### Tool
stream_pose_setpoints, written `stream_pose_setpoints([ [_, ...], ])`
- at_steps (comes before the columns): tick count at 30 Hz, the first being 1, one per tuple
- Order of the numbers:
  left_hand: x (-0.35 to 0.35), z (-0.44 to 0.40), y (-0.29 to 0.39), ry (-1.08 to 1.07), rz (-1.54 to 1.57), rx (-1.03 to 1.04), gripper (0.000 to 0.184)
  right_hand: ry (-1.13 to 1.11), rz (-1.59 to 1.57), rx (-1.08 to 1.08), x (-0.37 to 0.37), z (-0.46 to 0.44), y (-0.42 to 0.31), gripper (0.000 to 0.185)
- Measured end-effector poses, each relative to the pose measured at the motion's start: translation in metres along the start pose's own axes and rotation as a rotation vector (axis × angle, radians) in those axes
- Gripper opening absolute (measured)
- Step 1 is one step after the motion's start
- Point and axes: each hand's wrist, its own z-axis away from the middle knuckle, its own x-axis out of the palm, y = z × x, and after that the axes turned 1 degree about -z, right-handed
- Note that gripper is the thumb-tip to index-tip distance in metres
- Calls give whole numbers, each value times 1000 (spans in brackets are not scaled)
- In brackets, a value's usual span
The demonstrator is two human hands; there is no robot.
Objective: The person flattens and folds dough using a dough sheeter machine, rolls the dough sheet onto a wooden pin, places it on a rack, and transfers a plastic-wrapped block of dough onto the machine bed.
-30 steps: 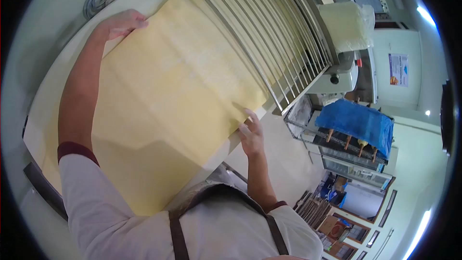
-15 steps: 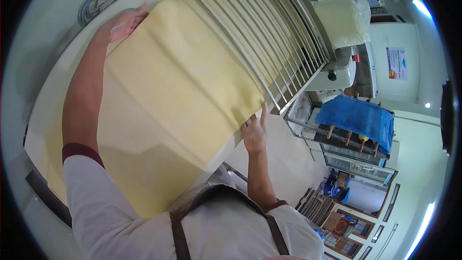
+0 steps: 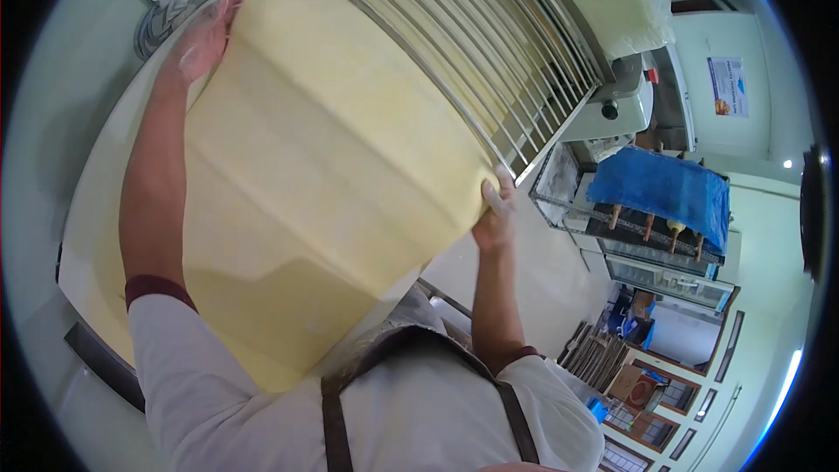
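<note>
A wide, pale yellow dough sheet (image 3: 323, 135) lies over a white bed (image 3: 87, 227) and runs up beneath a metal bar guard (image 3: 437, 52). Faint folds cross its surface. At the sheet's far left edge, my left hand (image 3: 204, 42) is closed on the border, its fingertips partly hidden by the dough. My right hand (image 3: 498, 214) grips the opposite edge near the guard's lower corner, thumb on top and other fingers partly out of sight underneath. Between the hands the dough looks slightly raised.
The guard's bars stand close above my right hand. Beyond it are a plastic-wrapped pale block (image 3: 616, 9) and a grey-white machine (image 3: 612, 114). A blue cover (image 3: 660, 197) drapes a rack with rolling pins (image 3: 648, 227). A coiled cable (image 3: 157, 31) hangs at upper left.
My right hand has moved up and right and now has its thumb over the dough edge. My left hand has shifted slightly left and closed on the border. The sheet's upper part has lifted.
</note>
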Motion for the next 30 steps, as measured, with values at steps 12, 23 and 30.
stream_pose_setpoints([
  [12, -11, 25, 4, -120, -624, -360, 44, -41, 837, 123, 53, 40, 8, 24],
  [23, -9, -9, -5, 48, -237, -427, 63, 199, -141, -212, 38, 24, 53, 79],
  [30, 3, 51, -20, -28, -773, -479, 46, -22, 579, 118, 49, 57, 71, 32],
])
